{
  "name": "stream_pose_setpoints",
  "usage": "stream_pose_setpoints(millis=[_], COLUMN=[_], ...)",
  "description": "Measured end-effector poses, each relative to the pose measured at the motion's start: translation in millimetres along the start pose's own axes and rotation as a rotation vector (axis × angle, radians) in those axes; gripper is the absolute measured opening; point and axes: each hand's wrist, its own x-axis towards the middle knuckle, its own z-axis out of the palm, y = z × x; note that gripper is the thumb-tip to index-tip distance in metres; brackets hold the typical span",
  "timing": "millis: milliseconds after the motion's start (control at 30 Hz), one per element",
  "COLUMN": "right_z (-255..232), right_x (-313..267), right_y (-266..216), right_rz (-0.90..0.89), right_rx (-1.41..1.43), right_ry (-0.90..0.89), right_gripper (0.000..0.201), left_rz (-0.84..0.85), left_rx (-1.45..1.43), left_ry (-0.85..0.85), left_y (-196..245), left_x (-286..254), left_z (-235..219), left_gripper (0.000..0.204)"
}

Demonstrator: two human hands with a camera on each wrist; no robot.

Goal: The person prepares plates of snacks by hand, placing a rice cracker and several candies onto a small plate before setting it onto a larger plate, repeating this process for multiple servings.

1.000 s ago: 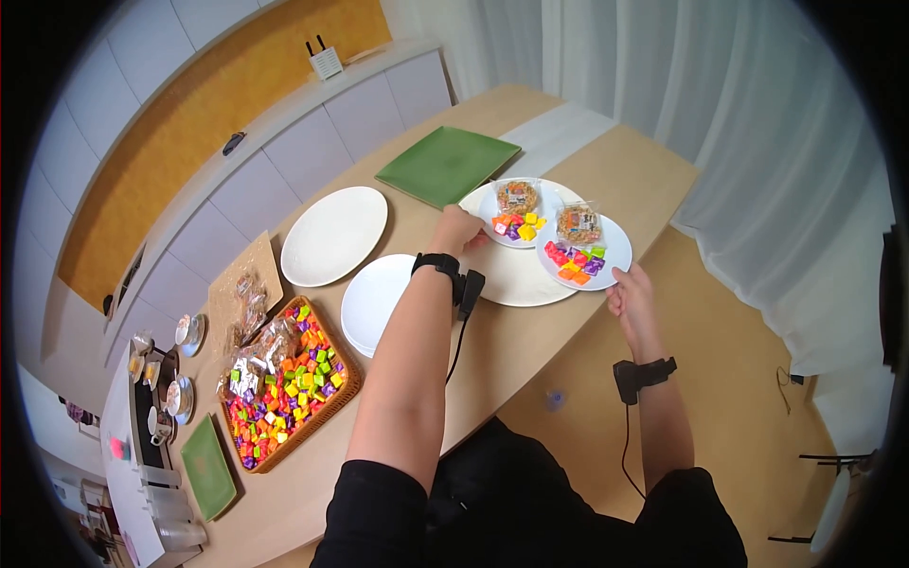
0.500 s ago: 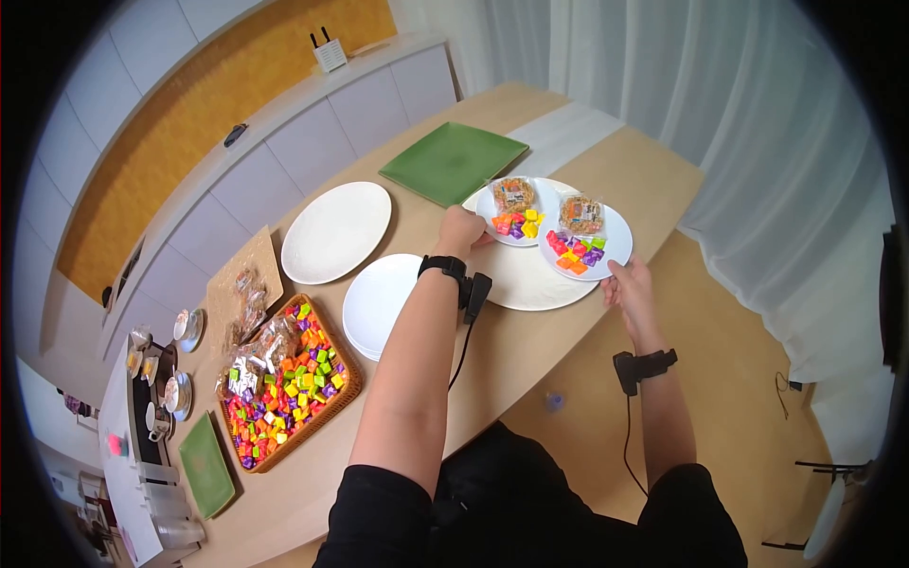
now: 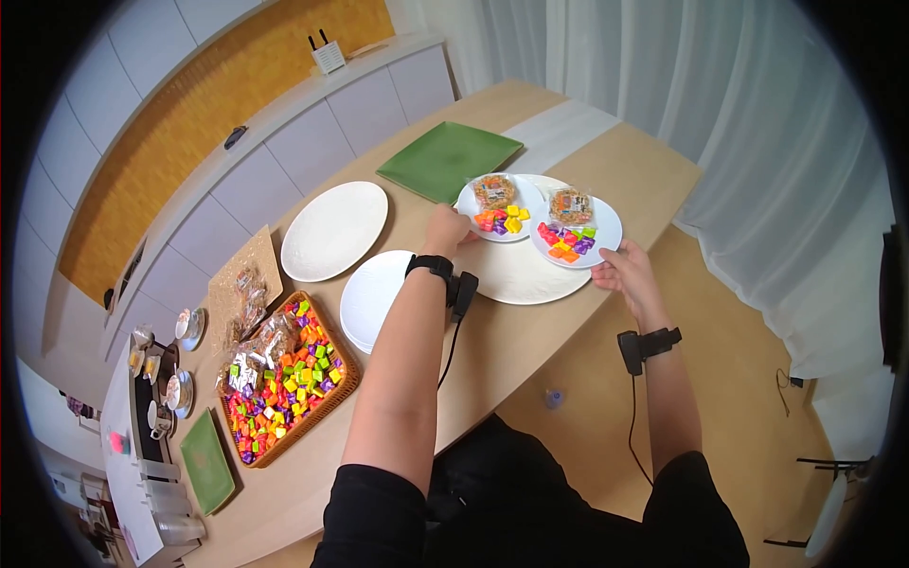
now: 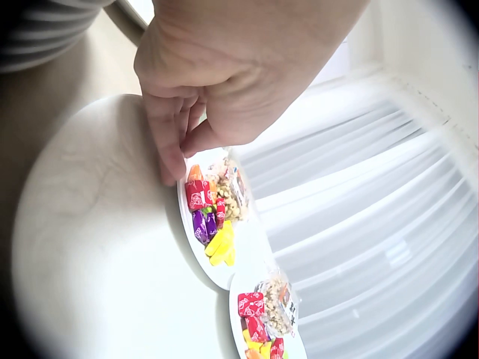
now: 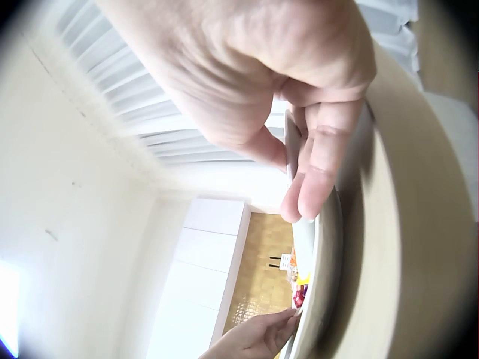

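Note:
My left hand [image 3: 449,230] pinches the near rim of a small white plate [image 3: 532,204]. On that plate lie a wrapped crunchy snack [image 3: 494,191] and several bright wrapped candies [image 4: 206,221]. My right hand [image 3: 627,273] grips the rim of a second small white plate [image 3: 609,230], thumb above and fingers beneath. A similar wrapped snack [image 3: 571,205] and several candies [image 3: 565,244] sit on this one. Both plates overlap a large white plate [image 3: 521,281] in the head view. The left wrist view shows the two plates' rims side by side, very close.
A wicker basket [image 3: 308,421] of candies and wrapped snacks stands at left, beside a patterned board [image 3: 270,248]. Nearer me are a stack of white plates [image 3: 374,293] and a white oval plate [image 3: 333,232]. Green plates lie behind [image 3: 450,161] and at lower left [image 3: 206,464].
Both small plates have shifted a little left and away from me, with the hands still on their rims. The right plate has moved further over the large plate.

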Motion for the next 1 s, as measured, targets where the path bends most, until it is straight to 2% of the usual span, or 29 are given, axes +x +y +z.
stream_pose_setpoints(millis=[167,333,633,700,833,900,1000], right_z=[-1,-1,-4,-3,-3,-1,1], right_x=[7,9,13,13,10,6,0], right_y=[-6,-16,-12,-11,-12,-12,-14], right_rz=[0.014,0.046,0.026,0.027,0.027,0.026,0.022], right_rx=[-0.062,-0.143,-0.125,-0.120,-0.102,-0.102,-0.103], right_ry=[0.004,-0.003,-0.012,-0.015,-0.016,-0.010,-0.002], right_gripper=[0.040,0.064,0.063,0.064,0.065,0.063,0.061], left_rz=[-0.007,0.020,0.048,-0.001,0.017,-0.065,-0.045], left_rx=[0.018,0.066,0.131,0.180,0.203,0.259,0.227], left_ry=[-0.021,-0.028,-0.086,-0.179,-0.203,-0.243,-0.297], left_y=[-4,-7,-4,-4,-1,11,21], left_x=[4,7,-2,2,-3,-13,-28], left_z=[-6,-7,-13,-15,-17,-19,-22], left_gripper=[0.024,0.023,0.022,0.027,0.031,0.036,0.040])
